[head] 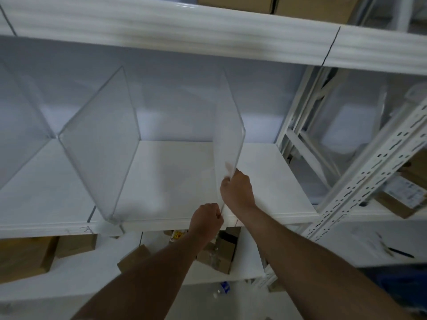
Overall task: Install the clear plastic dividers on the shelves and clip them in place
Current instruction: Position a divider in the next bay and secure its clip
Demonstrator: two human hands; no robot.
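Dividers upright on white shelf, both hands on the right one

Dividers first, going left to right: far-left clear divider [20, 125] only partly in view, leaning out of frame at the left edge. Next, second clear divider [101, 144] upright on the white shelf [173, 172], front bottom corner seated at the shelf's front lip [46, 224], clip detail there too blurred to make out. Open bay of bare shelf between that one and the third clear divider [228, 132], also upright, running front to back. Left hand [206, 221] closed in a pinch on the third divider's lower front edge, right at the lip. Right hand [238, 191] just above and beside it, fingers pinching the same front edge higher up. Forearms crossing the lower shelf area and hiding part of it.

Overhead, upper shelf edge [184, 31] close above the divider tops, cardboard boxes [277, 3] resting on it. Below the lip, more brown boxes [25, 257] on a lower shelf, at left and behind the left hand. Farther right, perforated white upright [369, 172] slanting across, with labelled parcels [402, 195] behind it and a dark pen-like object [401, 252] on a white surface.
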